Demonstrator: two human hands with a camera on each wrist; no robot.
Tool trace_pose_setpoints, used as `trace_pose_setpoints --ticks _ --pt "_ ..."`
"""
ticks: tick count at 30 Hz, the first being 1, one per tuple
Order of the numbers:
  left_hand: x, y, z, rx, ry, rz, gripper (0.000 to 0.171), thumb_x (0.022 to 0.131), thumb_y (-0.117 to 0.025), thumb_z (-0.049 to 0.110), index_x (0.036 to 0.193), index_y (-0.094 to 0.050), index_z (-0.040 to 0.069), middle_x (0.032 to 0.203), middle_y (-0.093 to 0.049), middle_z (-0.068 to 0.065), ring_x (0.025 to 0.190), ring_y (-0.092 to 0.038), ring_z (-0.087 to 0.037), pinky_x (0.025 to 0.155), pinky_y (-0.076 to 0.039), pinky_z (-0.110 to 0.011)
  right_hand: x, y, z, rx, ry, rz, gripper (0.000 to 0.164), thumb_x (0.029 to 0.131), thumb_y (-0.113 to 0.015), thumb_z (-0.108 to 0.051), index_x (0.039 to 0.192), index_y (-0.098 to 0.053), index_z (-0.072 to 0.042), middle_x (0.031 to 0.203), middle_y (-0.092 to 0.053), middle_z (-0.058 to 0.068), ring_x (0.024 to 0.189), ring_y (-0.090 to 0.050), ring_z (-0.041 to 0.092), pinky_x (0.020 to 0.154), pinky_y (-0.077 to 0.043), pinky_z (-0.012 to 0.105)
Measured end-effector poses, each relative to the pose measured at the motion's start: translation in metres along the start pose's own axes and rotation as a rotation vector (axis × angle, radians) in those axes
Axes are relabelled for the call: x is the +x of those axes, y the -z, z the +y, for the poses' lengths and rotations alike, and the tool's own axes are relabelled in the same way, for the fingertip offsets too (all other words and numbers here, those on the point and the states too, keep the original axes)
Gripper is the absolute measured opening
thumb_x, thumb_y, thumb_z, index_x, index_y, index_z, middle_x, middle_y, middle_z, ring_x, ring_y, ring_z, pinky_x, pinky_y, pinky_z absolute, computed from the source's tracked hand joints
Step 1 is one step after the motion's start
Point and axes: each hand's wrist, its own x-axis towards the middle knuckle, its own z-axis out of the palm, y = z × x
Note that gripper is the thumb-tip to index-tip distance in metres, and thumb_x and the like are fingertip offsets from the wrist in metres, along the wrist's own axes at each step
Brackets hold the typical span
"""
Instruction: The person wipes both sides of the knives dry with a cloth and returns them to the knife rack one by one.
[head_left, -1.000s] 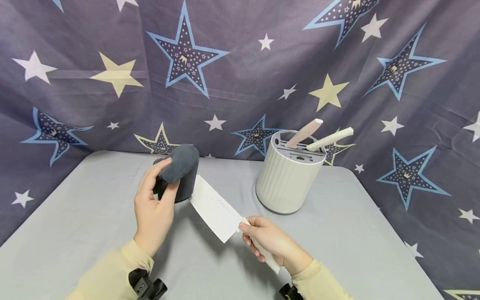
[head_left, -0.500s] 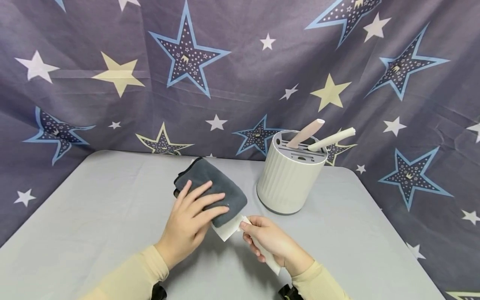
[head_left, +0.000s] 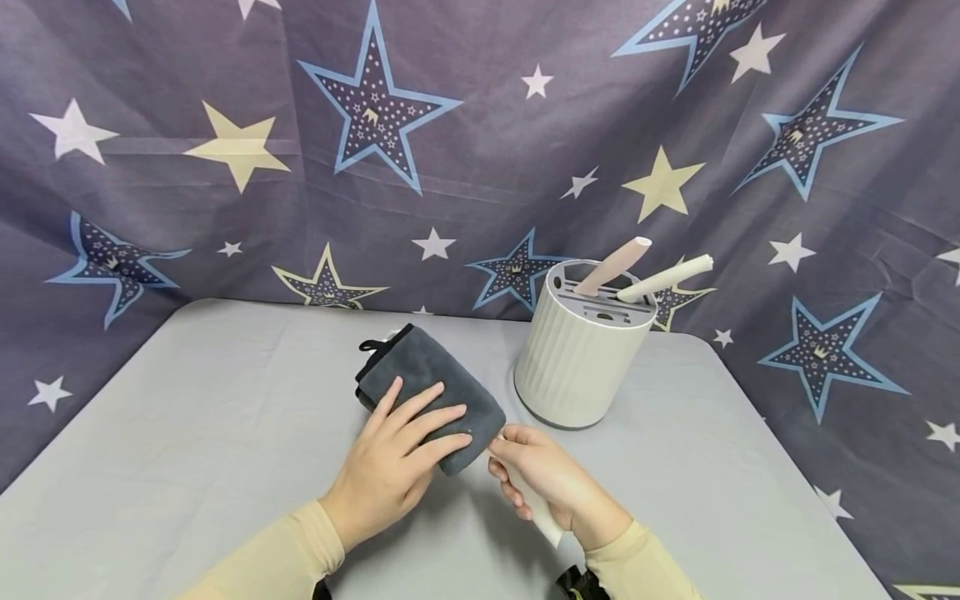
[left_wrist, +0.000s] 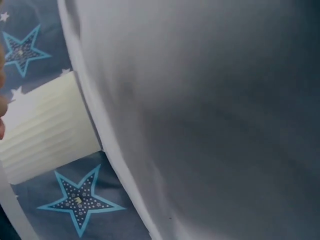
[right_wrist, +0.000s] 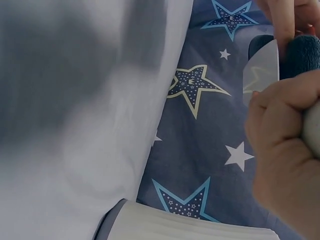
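My right hand (head_left: 551, 479) grips the cream handle (head_left: 542, 517) of a white kitchen knife in the head view. A folded dark grey cloth (head_left: 442, 358) with a black edge and loop covers the blade there. My left hand (head_left: 386, 475) holds the cloth against the blade near the handle end, four fingers spread over its top and the thumb hidden. In the right wrist view, part of the broad pale blade (right_wrist: 262, 72) shows, with cloth (right_wrist: 302, 52) on both sides of it and left-hand fingers (right_wrist: 283, 20) above.
A ribbed cream knife block (head_left: 573, 367) stands at the back right of the grey table (head_left: 187, 417). Two handled tools, one pink handle (head_left: 615, 265) and one cream handle (head_left: 667, 279), stick out of its top. A star-patterned curtain (head_left: 480, 125) hangs behind.
My left hand has brought the cloth from the blade's far end down and right along it to the handle, covering the blade. My right hand and the knife have barely moved.
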Motion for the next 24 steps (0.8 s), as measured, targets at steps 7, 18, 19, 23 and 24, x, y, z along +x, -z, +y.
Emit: trace_pose_setpoints --ticks 7,18,19,23,24 --pt "-0.005 -0.002 0.006 -0.043 0.009 -0.099 0.041 0.104 -0.039 0.043 0.120 -0.066 0.018 0.146 -0.052 -0.008 0.141 -0.042 -0.033 0.119 -0.017 -0.062 0.001 -0.002 0.003 0.039 -0.026 0.026 0.024 0.105 -0.036 -0.025 0.099 -0.050 -0.007 0.066 -0.045 -0.005 0.041 -0.038 0.004 0.036 -0.034 0.018" --pt "0.000 -0.003 0.004 0.038 0.071 -0.197 0.043 0.107 -0.032 0.047 0.124 -0.064 0.023 0.151 -0.048 -0.001 0.146 -0.037 -0.026 0.119 -0.013 -0.063 0.000 -0.002 0.005 0.013 -0.025 0.035 0.026 0.105 -0.032 -0.025 0.089 -0.046 -0.010 0.061 -0.045 -0.005 0.040 -0.037 0.005 0.036 -0.033 0.019" --pt "0.000 -0.002 0.003 0.048 0.067 -0.202 0.045 0.106 -0.031 0.048 0.129 -0.062 0.023 0.152 -0.048 0.000 0.146 -0.036 -0.026 0.119 -0.012 -0.063 0.000 -0.002 0.005 0.006 -0.022 0.034 0.026 0.105 -0.032 -0.024 0.088 -0.045 -0.010 0.061 -0.045 -0.005 0.040 -0.037 0.005 0.035 -0.033 0.019" --pt "-0.001 0.001 -0.002 0.080 0.030 -0.211 0.051 0.106 -0.030 0.049 0.141 -0.055 0.022 0.153 -0.047 0.002 0.147 -0.034 -0.028 0.118 -0.012 -0.065 -0.001 -0.001 0.003 -0.009 -0.021 0.019 0.026 0.105 -0.031 -0.024 0.086 -0.044 -0.010 0.060 -0.045 -0.004 0.040 -0.037 0.005 0.035 -0.033 0.019" --pt "-0.001 0.001 -0.004 0.086 0.019 -0.214 0.052 0.106 -0.029 0.050 0.142 -0.054 0.023 0.153 -0.046 0.001 0.147 -0.034 -0.029 0.117 -0.012 -0.066 -0.001 -0.001 0.003 -0.008 -0.021 0.016 0.025 0.104 -0.032 -0.024 0.087 -0.044 -0.011 0.060 -0.045 -0.005 0.040 -0.037 0.005 0.035 -0.033 0.019"
